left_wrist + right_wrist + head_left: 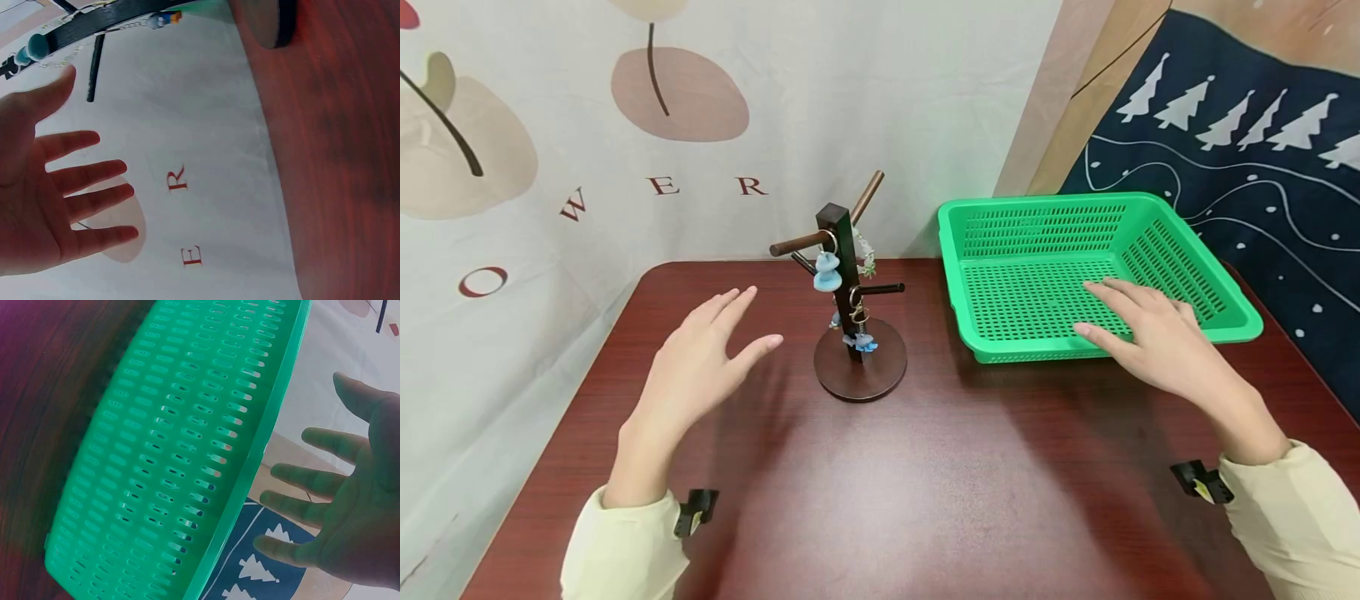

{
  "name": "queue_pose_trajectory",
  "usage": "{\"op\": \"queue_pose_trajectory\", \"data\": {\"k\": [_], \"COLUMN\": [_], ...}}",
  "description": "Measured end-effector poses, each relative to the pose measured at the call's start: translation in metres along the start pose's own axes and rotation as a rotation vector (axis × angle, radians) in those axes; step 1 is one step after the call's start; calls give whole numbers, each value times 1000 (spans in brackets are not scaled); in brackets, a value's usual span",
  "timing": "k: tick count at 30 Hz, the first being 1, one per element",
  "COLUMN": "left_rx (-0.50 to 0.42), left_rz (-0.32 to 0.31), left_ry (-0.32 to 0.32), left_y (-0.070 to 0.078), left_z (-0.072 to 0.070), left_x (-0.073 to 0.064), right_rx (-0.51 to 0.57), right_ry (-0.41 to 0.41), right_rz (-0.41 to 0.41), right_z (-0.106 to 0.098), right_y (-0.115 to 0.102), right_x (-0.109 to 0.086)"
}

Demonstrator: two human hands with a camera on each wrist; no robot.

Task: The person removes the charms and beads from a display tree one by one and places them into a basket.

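Observation:
A dark wooden stand with several pegs and a round base stands on the table. From its pegs hang small keychains and charms, among them a light blue charm, a pale chain with green bits and a blue charm low on the post. My left hand is held in the air left of the stand, fingers extended, touching nothing. My right hand hovers over the near right side of a green plastic basket, fingers spread and holding nothing.
The reddish-brown table reaches toward me. A pale printed cloth hangs behind it, and a dark blue cloth with white trees hangs at the right, close behind the basket.

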State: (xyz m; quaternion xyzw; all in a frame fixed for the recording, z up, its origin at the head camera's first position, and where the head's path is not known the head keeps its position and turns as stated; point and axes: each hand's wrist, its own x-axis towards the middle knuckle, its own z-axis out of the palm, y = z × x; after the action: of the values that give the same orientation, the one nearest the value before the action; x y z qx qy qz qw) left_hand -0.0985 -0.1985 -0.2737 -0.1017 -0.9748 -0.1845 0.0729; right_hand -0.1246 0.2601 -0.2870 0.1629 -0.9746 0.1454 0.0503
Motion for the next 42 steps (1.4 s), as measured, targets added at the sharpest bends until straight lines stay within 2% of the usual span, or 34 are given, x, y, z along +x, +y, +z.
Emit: {"op": "queue_pose_trajectory", "data": {"k": [3,8,11,13,19,27,32,36,42], "left_rx": [-72,-150,-179,-216,-347,-407,-450,-488,-513], "left_rz": [8,83,126,126,70,26,14,-23,-46], "left_ry": [72,216,258,247,169,173,131,100,98], "left_y": [5,13,14,13,7,5,3,2,1], "left_z": [-5,-12,-14,-14,-5,9,12,13,13], "left_x": [3,11,20,27,49,73,80,82,83], "right_rx": [30,67,90,98,111,118,138,161,184], "right_ry": [18,58,67,61,42,45,47,47,51], "right_rz": [-16,-53,-77,-90,-97,-127,-134,-166,-218], "right_z": [0,-1,-2,-1,0,1,0,-1,-3], "right_y": [-2,-5,-7,-7,-9,-11,-15,-18,-25], "right_x": [1,1,2,2,2,3,4,6,10]}}
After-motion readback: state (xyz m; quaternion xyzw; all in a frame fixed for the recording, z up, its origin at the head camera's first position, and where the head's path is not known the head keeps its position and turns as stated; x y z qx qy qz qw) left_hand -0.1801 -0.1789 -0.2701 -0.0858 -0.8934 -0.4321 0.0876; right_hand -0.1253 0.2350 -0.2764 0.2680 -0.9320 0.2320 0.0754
